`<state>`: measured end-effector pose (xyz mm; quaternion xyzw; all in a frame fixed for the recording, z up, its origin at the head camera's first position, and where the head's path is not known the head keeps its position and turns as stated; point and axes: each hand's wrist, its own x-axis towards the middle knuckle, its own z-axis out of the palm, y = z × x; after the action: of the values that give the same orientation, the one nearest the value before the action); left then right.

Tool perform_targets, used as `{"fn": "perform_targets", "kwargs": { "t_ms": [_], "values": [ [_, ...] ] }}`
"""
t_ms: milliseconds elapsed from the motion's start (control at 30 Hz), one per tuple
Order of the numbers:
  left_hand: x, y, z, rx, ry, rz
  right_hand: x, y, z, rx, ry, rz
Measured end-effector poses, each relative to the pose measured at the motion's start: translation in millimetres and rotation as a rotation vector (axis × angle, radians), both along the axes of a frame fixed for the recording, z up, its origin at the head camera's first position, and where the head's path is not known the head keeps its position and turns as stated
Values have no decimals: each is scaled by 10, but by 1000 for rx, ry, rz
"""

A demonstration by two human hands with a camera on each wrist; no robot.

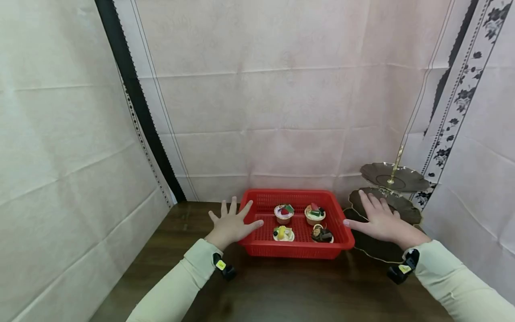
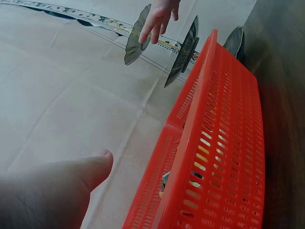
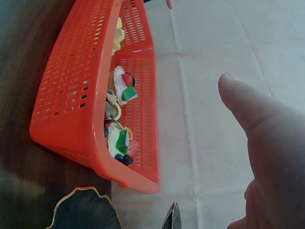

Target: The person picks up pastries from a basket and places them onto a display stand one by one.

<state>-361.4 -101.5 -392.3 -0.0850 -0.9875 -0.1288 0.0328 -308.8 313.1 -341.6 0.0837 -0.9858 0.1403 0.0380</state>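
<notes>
A red plastic basket [image 1: 297,252] stands on the dark table with several cupcakes inside. Two sit toward its back, a cupcake with a purple-white top [image 1: 284,213] and one with red and green toppings [image 1: 315,213]. In front of them are a yellow-topped cupcake [image 1: 283,233] and a chocolate-topped one [image 1: 322,234]. My left hand [image 1: 232,226] is spread by the basket's left side, holding nothing. On the other side my right hand [image 1: 380,220] hovers with extended fingers between the basket and a tiered stand [image 1: 396,176], also holding nothing.
The stand has dark scalloped plates on a gold post; its lowest plate [image 1: 372,248] lies partly beneath my right hand. White cloth [image 1: 261,98] hangs behind and on both sides. Brown wooden table [image 1: 281,290] extends in front of the basket.
</notes>
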Motion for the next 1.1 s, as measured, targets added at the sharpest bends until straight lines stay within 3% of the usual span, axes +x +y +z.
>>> {"fn": "perform_targets", "kwargs": {
  "t_ms": [267, 467, 667, 833, 1100],
  "values": [
    [39, 82, -12, 46, 20, -37, -90, -39, -15, -27, 26, 19],
    [114, 205, -88, 75, 126, -107, -197, -186, -3, -117, 90, 79],
    [263, 311, -207, 90, 202, -171, -367, -384, 17, -254, 131, 91],
    [377, 369, -318, 117, 204, -166, -576, -517, -38, -391, 158, 56],
    [465, 461, -453, 223, 232, -136, -917, -610, -238, -657, 65, -36]
  ]
}}
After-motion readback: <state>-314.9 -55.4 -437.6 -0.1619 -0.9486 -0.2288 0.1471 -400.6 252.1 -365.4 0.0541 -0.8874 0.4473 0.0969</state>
